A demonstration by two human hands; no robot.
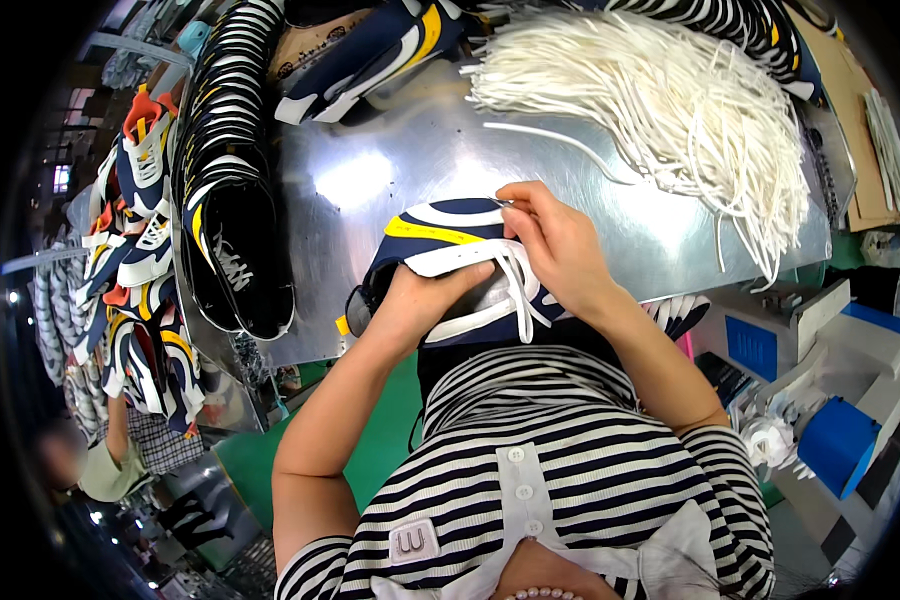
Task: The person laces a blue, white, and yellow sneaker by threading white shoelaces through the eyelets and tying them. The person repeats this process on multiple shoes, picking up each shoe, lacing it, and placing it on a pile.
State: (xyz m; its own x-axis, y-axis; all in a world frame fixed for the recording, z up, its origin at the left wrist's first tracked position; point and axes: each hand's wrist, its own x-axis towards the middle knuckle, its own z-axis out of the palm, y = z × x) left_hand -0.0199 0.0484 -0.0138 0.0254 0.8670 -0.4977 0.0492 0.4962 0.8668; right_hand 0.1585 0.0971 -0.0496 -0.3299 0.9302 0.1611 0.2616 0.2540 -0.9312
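A navy shoe upper [460, 218] with white and yellow panels lies on its side before my body, at the near edge of the metal table. My left hand [418, 305] grips it from below, the thumb pressed on its white eyelet strip and the other fingers hidden inside or behind. At the upper's right end, my right hand [560, 245] is closed in a pinch, fingertips against the edge; what lies between them is too small to make out. A white shoelace [515, 285] loops out beside the right hand and hangs over the opening, its ends loose.
A big pile of white laces [650, 120] covers the table's [370, 260] back right, one stretching left. Nested shoe uppers [232, 150] line the left side; more uppers [390, 60] lie at the back. Finished-looking shoes [145, 250] hang farther left, near another person's arm [117, 430]. Right stands a white-and-blue machine [800, 350].
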